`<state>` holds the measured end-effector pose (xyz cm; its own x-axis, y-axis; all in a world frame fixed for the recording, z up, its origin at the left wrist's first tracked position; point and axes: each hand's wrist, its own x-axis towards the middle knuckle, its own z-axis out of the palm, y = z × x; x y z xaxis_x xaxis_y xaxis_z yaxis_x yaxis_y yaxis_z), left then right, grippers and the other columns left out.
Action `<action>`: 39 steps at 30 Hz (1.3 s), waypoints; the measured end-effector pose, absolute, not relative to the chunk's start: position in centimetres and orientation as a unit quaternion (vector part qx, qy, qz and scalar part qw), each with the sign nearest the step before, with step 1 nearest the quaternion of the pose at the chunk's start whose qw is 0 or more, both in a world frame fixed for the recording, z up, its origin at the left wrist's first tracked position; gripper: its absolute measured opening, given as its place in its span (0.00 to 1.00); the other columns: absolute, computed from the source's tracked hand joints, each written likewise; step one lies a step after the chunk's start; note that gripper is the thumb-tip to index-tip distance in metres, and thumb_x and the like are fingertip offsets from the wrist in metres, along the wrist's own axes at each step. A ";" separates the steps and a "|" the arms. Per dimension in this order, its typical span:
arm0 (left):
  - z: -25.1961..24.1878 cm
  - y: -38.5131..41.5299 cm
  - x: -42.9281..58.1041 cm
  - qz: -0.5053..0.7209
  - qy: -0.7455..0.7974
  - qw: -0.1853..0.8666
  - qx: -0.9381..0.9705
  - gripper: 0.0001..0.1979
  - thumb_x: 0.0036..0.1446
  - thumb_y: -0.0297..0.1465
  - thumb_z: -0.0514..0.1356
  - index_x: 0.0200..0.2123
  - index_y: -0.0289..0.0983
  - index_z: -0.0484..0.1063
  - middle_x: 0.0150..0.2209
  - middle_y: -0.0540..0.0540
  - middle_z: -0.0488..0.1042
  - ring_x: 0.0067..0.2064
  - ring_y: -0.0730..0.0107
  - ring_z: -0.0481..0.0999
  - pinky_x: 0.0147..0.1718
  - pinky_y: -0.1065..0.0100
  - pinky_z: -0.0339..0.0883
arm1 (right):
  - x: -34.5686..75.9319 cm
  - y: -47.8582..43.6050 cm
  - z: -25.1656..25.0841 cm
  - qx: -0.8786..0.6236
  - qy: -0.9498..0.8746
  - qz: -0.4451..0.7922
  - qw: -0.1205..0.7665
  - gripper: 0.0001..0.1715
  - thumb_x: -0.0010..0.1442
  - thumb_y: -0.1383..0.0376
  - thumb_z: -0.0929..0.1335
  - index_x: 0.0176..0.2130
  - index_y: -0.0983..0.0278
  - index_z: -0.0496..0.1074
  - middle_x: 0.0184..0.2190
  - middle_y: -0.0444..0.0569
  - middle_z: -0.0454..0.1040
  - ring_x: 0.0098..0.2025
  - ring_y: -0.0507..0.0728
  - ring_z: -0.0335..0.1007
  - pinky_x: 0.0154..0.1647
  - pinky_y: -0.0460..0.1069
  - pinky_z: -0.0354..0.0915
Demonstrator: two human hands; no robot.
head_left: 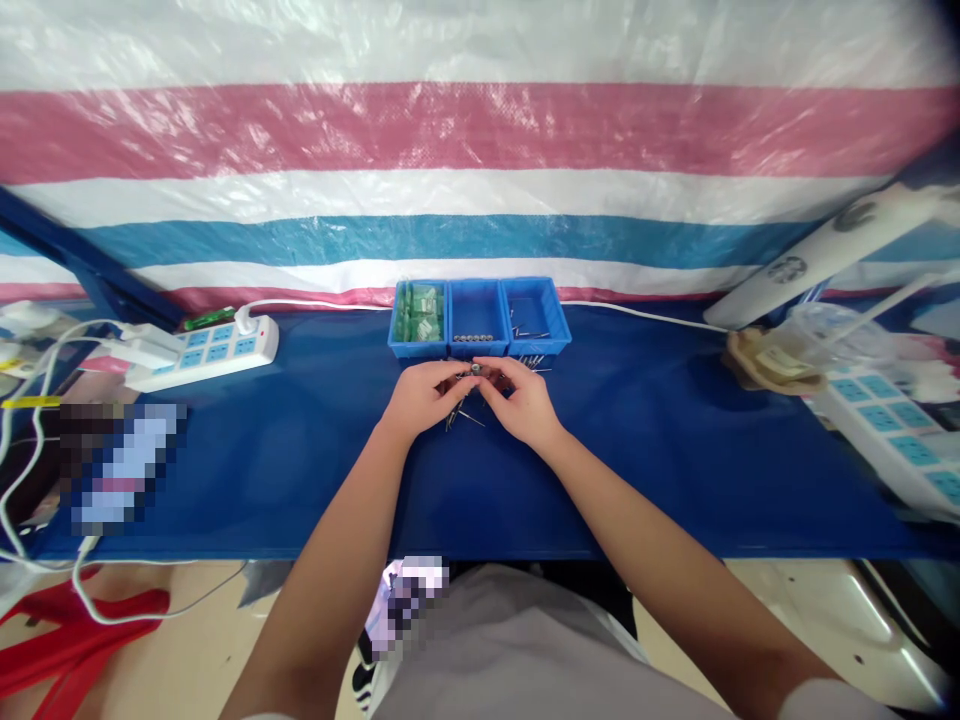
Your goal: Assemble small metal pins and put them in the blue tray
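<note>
My left hand and my right hand meet over the blue table, fingers pinched together around a small round metal part held between them. Thin metal pins lie loose on the cloth beneath and beside my hands. Just behind stand three small blue bins: the left bin holds green pieces, the middle bin a row of small metal parts, the right bin a few pins.
A white power strip with cables lies at the left. Another power strip and a clear bag sit at the right, under a white lamp arm. A striped plastic sheet hangs behind the table.
</note>
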<state>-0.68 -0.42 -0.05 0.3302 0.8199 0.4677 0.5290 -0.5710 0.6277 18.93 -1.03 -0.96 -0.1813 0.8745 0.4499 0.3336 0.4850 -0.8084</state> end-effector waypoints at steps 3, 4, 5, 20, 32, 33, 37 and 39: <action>-0.2 -0.6 -0.5 0.369 0.418 0.111 0.823 0.14 0.68 0.38 0.60 0.47 0.38 0.81 0.32 0.47 0.81 0.32 0.70 0.77 0.35 0.68 0.70 | 18.9 -1.1 -1.5 -0.412 -0.737 0.258 0.471 0.18 0.67 0.63 0.68 0.55 0.58 0.76 0.42 0.50 0.80 0.38 0.56 0.76 0.41 0.53 0.75; -0.2 -0.6 -0.5 0.362 0.415 0.092 0.829 0.13 0.68 0.38 0.59 0.47 0.39 0.81 0.31 0.47 0.80 0.32 0.70 0.77 0.35 0.68 0.70 | 19.0 -1.1 -1.6 -0.410 -0.740 0.249 0.471 0.18 0.67 0.63 0.68 0.55 0.58 0.76 0.43 0.50 0.80 0.39 0.56 0.77 0.42 0.53 0.75; -0.3 -0.7 -0.4 0.359 0.413 0.077 0.833 0.13 0.68 0.38 0.59 0.48 0.39 0.80 0.30 0.47 0.80 0.32 0.69 0.77 0.34 0.68 0.70 | 19.0 -1.1 -1.7 -0.410 -0.741 0.242 0.474 0.17 0.67 0.64 0.68 0.54 0.58 0.77 0.43 0.51 0.80 0.39 0.57 0.77 0.42 0.54 0.75; -0.8 -0.3 -0.6 0.386 0.405 -0.023 0.828 0.09 0.65 0.32 0.62 0.45 0.38 0.81 0.31 0.47 0.82 0.29 0.71 0.79 0.31 0.70 0.71 | 19.2 -1.0 -1.3 -0.418 -0.704 0.291 0.495 0.14 0.66 0.58 0.71 0.49 0.58 0.80 0.41 0.50 0.81 0.35 0.55 0.77 0.39 0.51 0.74; -0.1 -0.5 -0.6 0.398 0.421 0.039 0.814 0.11 0.64 0.33 0.62 0.47 0.39 0.81 0.29 0.48 0.81 0.28 0.72 0.78 0.30 0.71 0.72 | 19.2 -1.1 -0.7 -0.421 -0.691 0.313 0.498 0.14 0.64 0.58 0.72 0.49 0.59 0.79 0.40 0.50 0.82 0.37 0.56 0.78 0.39 0.52 0.75; -0.1 -0.5 -0.6 0.399 0.418 0.039 0.815 0.11 0.65 0.33 0.62 0.47 0.39 0.81 0.29 0.48 0.81 0.27 0.72 0.78 0.30 0.71 0.72 | 19.2 -1.1 -0.7 -0.421 -0.689 0.315 0.499 0.14 0.64 0.58 0.72 0.49 0.59 0.79 0.39 0.50 0.82 0.36 0.56 0.78 0.38 0.52 0.74; 0.2 -0.4 -0.6 0.394 0.401 0.018 0.827 0.11 0.66 0.34 0.61 0.46 0.39 0.81 0.30 0.47 0.81 0.28 0.72 0.78 0.29 0.71 0.71 | 19.2 -1.0 -0.7 -0.418 -0.690 0.312 0.502 0.12 0.64 0.58 0.72 0.47 0.60 0.79 0.37 0.49 0.82 0.33 0.55 0.77 0.36 0.51 0.74; 0.3 -0.4 -0.6 0.395 0.394 0.007 0.830 0.10 0.66 0.33 0.61 0.46 0.39 0.81 0.30 0.47 0.81 0.28 0.71 0.78 0.29 0.71 0.71 | 19.2 -0.9 -0.7 -0.415 -0.690 0.310 0.505 0.12 0.64 0.59 0.72 0.46 0.60 0.79 0.37 0.49 0.81 0.34 0.55 0.77 0.35 0.50 0.74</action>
